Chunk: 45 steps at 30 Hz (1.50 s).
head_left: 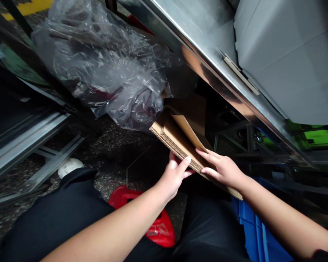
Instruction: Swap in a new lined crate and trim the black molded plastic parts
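A stack of folded brown cardboard [177,140] is held at a slant above my lap, its corrugated edges facing me. My left hand [177,169] grips the near edge, thumb on top and fingers underneath. My right hand [221,165] is closed on the right part of the stack, its fingers at a top flap [188,131] that stands partly lifted from the sheets below. The undersides of the fingers beneath the cardboard are hidden.
Crumpled clear plastic bags [120,65] lie beyond the cardboard. A shiny metal table edge [196,47] runs across the upper right, carrying grey bins [287,58]. Below are a red plastic stool [161,229], a blue crate [254,225] and, at left, a metal frame [41,138].
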Available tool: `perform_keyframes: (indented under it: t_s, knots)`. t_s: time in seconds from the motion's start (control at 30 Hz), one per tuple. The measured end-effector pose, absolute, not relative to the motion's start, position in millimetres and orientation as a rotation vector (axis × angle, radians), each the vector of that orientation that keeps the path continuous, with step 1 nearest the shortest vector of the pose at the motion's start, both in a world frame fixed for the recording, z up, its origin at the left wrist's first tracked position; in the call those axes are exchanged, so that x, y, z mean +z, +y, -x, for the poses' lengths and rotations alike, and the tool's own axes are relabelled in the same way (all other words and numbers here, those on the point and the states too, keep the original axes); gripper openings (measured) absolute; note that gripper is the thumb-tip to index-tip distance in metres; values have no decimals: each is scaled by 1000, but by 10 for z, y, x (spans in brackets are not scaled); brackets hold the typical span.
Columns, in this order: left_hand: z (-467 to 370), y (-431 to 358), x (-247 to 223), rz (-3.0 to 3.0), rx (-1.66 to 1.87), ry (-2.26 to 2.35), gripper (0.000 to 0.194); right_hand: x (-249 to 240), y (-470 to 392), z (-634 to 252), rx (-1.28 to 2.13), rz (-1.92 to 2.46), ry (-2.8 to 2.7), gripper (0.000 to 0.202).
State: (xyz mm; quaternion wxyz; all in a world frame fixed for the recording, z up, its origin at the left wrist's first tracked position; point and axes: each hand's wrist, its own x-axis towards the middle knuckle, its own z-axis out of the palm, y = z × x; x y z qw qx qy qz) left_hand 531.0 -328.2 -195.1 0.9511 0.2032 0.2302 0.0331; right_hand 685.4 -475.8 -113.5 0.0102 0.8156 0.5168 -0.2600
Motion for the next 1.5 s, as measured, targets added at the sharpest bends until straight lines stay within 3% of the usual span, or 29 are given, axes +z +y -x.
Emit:
perform_keyframes:
  t_s: [0.13,0.47,0.73,1.13,1.37,1.5]
  knots:
    - [-5298,-3275,-1976,-412,66,459,71,-1144,-4758,-6898,-834,-2577,1595,68]
    - [-5296,-3272,-1960,-445,67,493,70,-1153,-4748,-6860,-661,-2400,1799,73]
    - [-5285,-3279,-1975,-432,75,512,68,-1081,-4661,-6786,-528,-2443,1807,54]
    - [-5292,-3266,-1962,-426,83,536,64,-1099,-4604,-6708,-289,-2314,1835,77]
    - [-5279,-3256,-1978,-411,75,513,62,-1003,-4565,-6699,-357,-2376,1816,57]
    - [-5274,-3253,-1993,-395,71,495,62,-1018,-4561,-6678,-375,-2389,1818,61]
